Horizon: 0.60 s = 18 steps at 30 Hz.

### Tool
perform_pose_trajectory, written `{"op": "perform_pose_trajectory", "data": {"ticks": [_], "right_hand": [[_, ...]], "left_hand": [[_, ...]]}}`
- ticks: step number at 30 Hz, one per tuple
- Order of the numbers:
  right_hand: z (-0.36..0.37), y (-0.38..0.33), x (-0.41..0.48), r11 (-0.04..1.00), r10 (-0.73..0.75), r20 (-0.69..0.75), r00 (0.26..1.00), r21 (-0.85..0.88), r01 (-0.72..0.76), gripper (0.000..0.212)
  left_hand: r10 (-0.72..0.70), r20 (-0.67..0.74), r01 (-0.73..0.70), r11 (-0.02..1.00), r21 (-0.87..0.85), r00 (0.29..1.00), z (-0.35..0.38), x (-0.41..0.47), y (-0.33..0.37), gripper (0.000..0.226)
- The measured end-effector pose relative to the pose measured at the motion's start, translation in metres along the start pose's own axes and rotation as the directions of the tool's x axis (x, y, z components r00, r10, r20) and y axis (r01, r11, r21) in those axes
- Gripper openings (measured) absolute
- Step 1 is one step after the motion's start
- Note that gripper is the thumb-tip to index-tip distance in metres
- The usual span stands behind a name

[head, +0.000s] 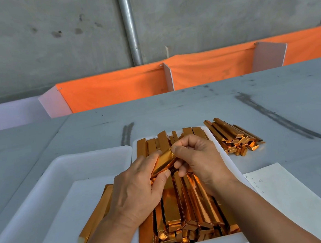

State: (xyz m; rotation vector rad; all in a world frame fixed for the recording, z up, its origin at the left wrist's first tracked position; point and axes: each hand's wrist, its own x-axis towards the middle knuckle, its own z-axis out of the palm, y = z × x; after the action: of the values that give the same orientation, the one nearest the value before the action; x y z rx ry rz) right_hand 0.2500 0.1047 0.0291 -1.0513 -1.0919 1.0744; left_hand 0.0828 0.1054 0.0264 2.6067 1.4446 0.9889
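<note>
Both hands hold one long gold foil box [162,163] above a white tray [231,165] packed with several such gold boxes. My left hand [136,188] grips the box's near part, thumb on top. My right hand [197,157] pinches the box's far end with curled fingers. The box's middle shows between the hands; its near end is hidden under my left hand.
A second white tray [47,190] at the left holds a couple of gold boxes [97,216]. A pile of gold boxes [234,136] lies on the grey table right of the full tray. A white paper sheet [284,190] with handwriting lies at the right. Orange cloth dividers [120,88] line the table's far edge.
</note>
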Motion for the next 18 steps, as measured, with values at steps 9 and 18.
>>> {"op": "perform_pose_trajectory", "data": {"ticks": [9, 18], "right_hand": [[-0.0013, -0.0015, -0.0012, 0.999, -0.021, 0.006, 1.0, -0.034, 0.021, 0.013], [-0.001, -0.0024, -0.0039, 0.996, -0.041, 0.021, 0.999, -0.083, 0.043, 0.019]], "left_hand": [[0.0, 0.007, 0.001, 1.0, -0.021, 1.0, -0.0004, -0.0004, 0.0019, 0.047], [-0.014, -0.024, 0.013, 0.999, -0.046, 1.0, 0.001, 0.0003, -0.0027, 0.056]]}}
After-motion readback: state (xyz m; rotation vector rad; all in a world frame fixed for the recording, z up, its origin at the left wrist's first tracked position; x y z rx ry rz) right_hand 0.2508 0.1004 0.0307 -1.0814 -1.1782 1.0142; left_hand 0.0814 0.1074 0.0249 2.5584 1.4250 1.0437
